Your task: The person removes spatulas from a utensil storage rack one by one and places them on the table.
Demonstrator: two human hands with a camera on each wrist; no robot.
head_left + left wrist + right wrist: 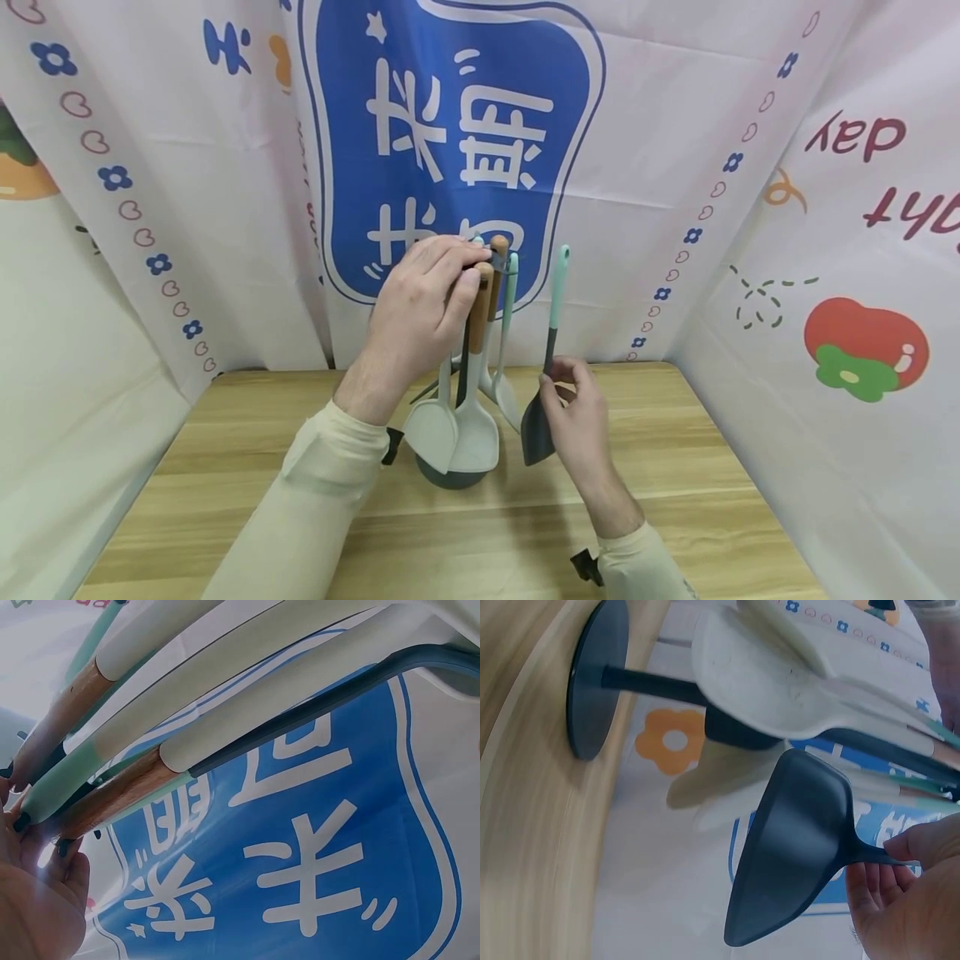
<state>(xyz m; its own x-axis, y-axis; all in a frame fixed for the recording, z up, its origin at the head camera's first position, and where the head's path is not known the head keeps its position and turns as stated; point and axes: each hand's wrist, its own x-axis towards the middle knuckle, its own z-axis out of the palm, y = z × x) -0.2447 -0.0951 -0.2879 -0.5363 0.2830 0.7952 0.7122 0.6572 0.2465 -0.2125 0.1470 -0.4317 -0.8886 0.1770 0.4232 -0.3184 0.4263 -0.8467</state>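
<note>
Held a dark spatula next to a stand full of kitchen tools.
Pinched the dark neck of the spatula with the right grip, with thumb and fingertips nearly together. Pointed the blade down and the mint handle up, above the table, just to the right of the stand. Curled the left grip over the top of the stand, with thumb and fingers partly closed around it, close to 2 wooden handles. Had pale tools hanging around the stand, over a round dark base on the table. Had a white cloth with a big blue sign behind.
</note>
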